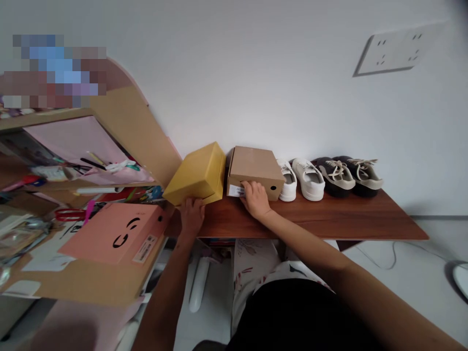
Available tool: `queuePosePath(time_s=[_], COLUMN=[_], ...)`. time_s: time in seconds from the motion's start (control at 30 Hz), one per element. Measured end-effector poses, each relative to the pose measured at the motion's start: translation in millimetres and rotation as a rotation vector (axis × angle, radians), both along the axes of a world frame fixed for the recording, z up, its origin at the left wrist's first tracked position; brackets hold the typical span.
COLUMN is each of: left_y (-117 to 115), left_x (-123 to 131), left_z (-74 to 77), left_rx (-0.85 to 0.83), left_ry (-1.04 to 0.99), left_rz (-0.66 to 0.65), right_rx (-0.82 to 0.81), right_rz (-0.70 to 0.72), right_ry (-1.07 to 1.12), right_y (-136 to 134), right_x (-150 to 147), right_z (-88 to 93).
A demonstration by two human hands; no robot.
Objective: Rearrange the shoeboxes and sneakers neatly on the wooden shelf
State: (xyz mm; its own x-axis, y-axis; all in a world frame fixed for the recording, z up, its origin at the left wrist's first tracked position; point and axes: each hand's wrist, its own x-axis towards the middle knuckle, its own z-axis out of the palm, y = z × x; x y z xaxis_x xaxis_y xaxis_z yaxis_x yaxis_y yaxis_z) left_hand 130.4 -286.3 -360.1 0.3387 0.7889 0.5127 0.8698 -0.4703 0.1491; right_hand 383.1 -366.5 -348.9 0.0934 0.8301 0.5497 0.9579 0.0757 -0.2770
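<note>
Our left grip touches the tilted yellow box on the counter, and our right grip rests bent on the end of the brown box next to the white shoes, but we cannot tell if either grip is clenched.

Left hand: raised at the far end of the reach, back toward the camera, fingers pointing away from the person, fingertips out of sight.
Right hand: tipped forward and down, fingers slightly spread and curled.
Left wrist: almost straight.
Right wrist: gently bent – the hand angles left.
Left arm: bare, rising from the lower left.
Right arm: bare, slanting in from the lower right – the hands stay well apart.
</note>
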Motion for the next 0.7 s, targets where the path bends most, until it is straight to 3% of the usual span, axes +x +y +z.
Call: queuePosePath(time_s=[0.33,0.53,0.7], left_y=[8.1,9.7,10.6], left_x=[2.8,0.3,-0.4], left_z=[-22.1,-35.0,-29.3], left_rx=[-0.068,-0.092,-0.086], left_ry=[0.196,-0.003,-0.083], left_rz=[-0.047,-0.118,-0.052], right_rx=[-0.073,-0.116,-0.119], right_rz=[0.051,0.079,0.106], right_ry=[-0.098,-0.108,-0.054], right_y=[3.3,4.3,-7.4], right_x=[3.9,-1.6,-6.7], right_z=[-33.3,-47.7,-46.2])
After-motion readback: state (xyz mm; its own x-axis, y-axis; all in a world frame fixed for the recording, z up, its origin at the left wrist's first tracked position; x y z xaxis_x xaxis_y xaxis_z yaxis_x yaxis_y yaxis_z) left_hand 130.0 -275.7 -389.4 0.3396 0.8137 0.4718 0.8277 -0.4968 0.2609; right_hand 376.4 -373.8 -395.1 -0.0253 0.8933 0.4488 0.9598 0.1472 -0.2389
